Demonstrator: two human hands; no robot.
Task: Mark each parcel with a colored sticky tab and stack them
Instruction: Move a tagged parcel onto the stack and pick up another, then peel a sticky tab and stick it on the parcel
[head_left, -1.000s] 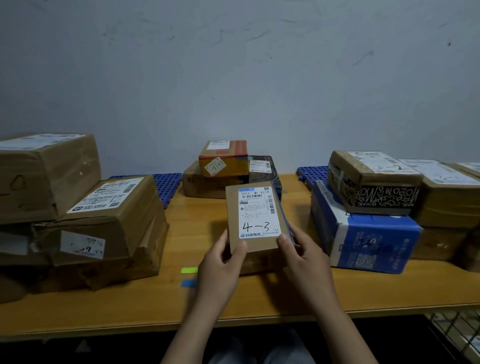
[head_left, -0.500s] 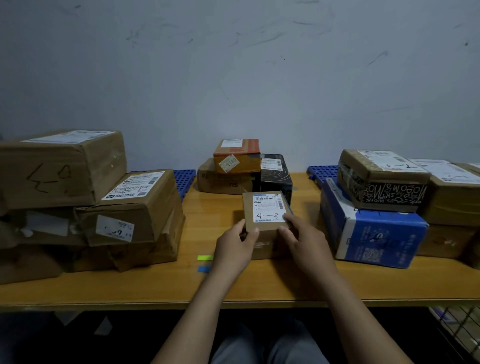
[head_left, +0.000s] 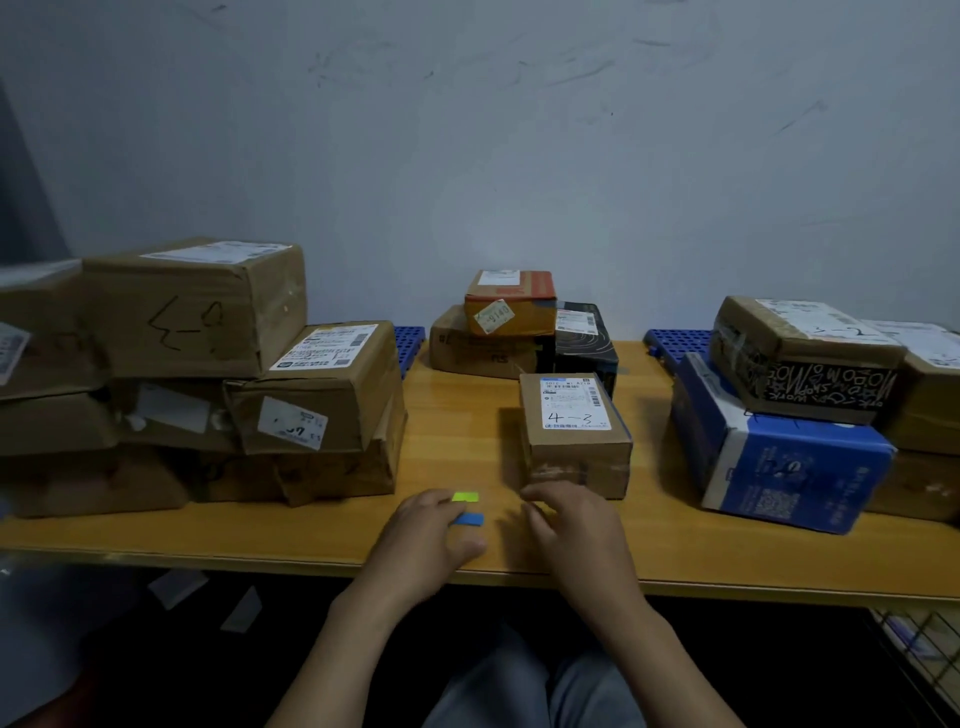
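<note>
Head view, the only one I have: small brown parcel (head_left: 574, 436) with a white label hand-marked "4-3" stands on the wooden surface (head_left: 675, 551), about centre, its label facing up; left hand (head_left: 431, 535) lies flat and low near the front edge, fingers fairly straight, their tips over the left ends of two sticky tabs; green tab (head_left: 466, 497) is the farther one, blue tab (head_left: 470, 519) just beside it on the near side, both flat on the surface; I cannot tell whether the fingers press the tabs or only cover them; right hand (head_left: 571, 525) hovers just in front of the parcel, fingers loosely curled and blurred, nothing visible in its grip; contact with the parcel's front face I cannot judge. To the left, a pile of brown cartons (head_left: 208, 364), several layers high, some with white labels. At the back by the wall, an orange-topped box (head_left: 511, 304) sits on a flat brown box (head_left: 467, 353), a black box (head_left: 584, 343) touching its right side. To the right, a blue-and-white box (head_left: 779, 462) carries a brown box with black lettered tape (head_left: 805, 364); more cartons beyond it at the frame's edge.
</note>
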